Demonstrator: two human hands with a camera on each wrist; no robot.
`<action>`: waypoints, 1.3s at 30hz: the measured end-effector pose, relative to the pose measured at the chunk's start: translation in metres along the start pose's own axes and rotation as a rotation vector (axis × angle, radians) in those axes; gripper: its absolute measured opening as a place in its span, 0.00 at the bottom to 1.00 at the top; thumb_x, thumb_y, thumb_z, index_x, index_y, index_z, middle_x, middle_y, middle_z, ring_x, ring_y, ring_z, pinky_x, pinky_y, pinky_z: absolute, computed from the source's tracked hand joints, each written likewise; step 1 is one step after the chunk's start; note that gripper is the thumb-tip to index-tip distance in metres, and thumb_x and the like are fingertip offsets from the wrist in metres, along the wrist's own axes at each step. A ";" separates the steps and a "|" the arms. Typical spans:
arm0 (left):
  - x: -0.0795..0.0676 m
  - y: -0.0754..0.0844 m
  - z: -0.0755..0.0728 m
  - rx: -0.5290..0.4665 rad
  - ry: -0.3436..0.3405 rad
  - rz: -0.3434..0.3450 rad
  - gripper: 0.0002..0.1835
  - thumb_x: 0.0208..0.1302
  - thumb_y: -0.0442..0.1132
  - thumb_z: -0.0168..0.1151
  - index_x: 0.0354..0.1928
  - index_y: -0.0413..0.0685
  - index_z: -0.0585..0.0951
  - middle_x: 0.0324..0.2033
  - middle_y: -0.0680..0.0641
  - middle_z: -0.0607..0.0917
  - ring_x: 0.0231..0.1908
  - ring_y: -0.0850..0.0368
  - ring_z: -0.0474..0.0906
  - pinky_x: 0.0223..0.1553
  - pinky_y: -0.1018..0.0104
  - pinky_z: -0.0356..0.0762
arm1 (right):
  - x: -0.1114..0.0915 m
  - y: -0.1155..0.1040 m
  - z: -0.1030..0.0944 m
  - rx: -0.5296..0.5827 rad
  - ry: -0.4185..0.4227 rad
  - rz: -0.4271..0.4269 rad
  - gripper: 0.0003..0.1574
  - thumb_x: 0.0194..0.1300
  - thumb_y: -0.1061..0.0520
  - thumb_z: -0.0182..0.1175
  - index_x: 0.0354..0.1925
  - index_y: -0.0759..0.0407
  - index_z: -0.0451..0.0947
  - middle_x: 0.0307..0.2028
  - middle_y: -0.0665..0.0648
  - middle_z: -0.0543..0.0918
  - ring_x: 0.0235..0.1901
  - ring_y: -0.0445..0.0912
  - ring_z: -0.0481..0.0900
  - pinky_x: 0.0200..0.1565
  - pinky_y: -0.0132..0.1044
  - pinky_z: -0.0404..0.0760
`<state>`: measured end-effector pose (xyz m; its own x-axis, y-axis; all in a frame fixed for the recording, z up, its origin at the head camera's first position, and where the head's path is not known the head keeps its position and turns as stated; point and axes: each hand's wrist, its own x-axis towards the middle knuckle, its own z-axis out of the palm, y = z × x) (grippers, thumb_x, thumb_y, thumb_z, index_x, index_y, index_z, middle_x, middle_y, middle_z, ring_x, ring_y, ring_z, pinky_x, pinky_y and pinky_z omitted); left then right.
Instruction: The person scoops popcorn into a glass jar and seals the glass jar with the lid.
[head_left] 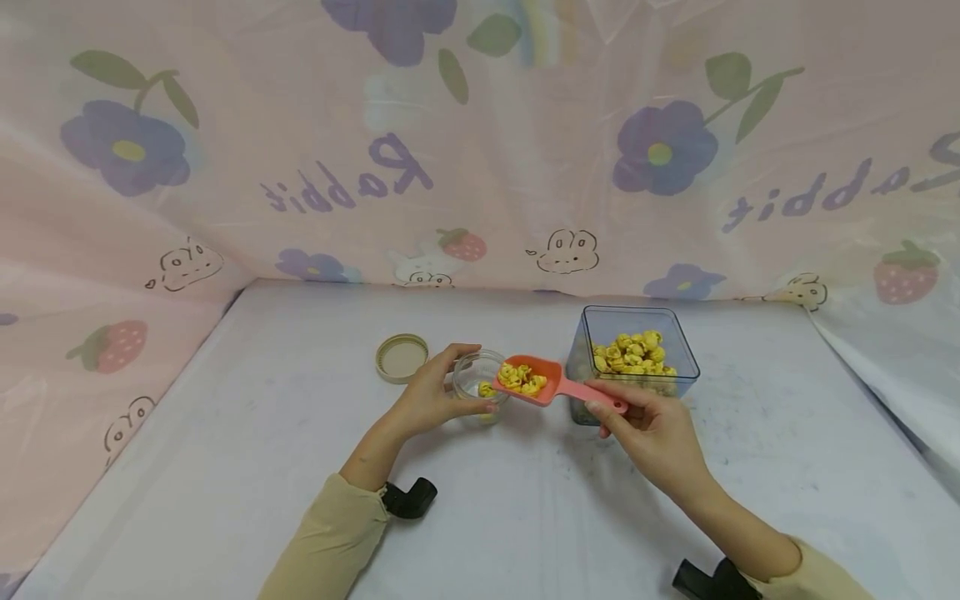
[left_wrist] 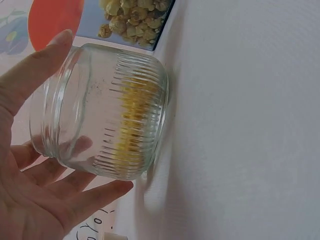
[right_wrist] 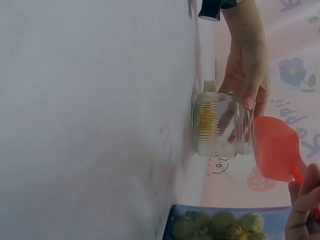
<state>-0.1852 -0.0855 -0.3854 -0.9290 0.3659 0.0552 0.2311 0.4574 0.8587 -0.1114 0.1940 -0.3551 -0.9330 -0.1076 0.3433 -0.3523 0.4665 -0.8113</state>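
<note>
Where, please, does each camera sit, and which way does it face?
Head: worn on the head, facing forward and down at the jar, scoop and popcorn tub; left hand, right hand and both sleeves show.
Left wrist: worn there, facing the jar's side; left hand shows.
Right wrist: worn there, facing across to jar and scoop; both hands show.
Both wrist views share the jar, scoop and popcorn tub.

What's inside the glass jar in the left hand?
Yellow popcorn lies low in the glass jar, with clear space above it. The ribbed glass blurs single pieces; whatever the popcorn covers cannot be seen.
</note>
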 end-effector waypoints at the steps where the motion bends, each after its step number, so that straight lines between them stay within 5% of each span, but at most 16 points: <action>1: 0.000 0.000 0.000 -0.005 0.000 -0.002 0.45 0.46 0.45 0.78 0.67 0.48 0.67 0.66 0.48 0.70 0.65 0.40 0.65 0.59 0.46 0.72 | 0.000 0.000 0.000 -0.006 -0.002 0.005 0.17 0.60 0.62 0.65 0.50 0.62 0.82 0.22 0.53 0.82 0.19 0.42 0.76 0.15 0.31 0.66; 25: 0.000 0.003 0.000 -0.007 0.011 -0.030 0.44 0.45 0.44 0.79 0.65 0.49 0.68 0.66 0.46 0.70 0.64 0.38 0.66 0.58 0.44 0.72 | 0.030 -0.038 -0.013 -0.304 -0.193 -0.016 0.15 0.61 0.57 0.66 0.45 0.63 0.84 0.16 0.48 0.78 0.15 0.37 0.72 0.16 0.31 0.69; 39: 0.001 -0.001 -0.001 -0.038 0.004 0.005 0.44 0.45 0.41 0.78 0.65 0.44 0.68 0.65 0.44 0.70 0.63 0.38 0.66 0.57 0.47 0.74 | 0.046 -0.059 -0.016 -0.367 -0.267 -0.084 0.11 0.62 0.57 0.65 0.41 0.63 0.85 0.17 0.48 0.72 0.17 0.39 0.66 0.18 0.29 0.65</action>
<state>-0.1864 -0.0867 -0.3853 -0.9289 0.3652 0.0617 0.2251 0.4244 0.8770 -0.1322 0.1757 -0.2839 -0.9056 -0.3580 0.2274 -0.4229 0.7214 -0.5483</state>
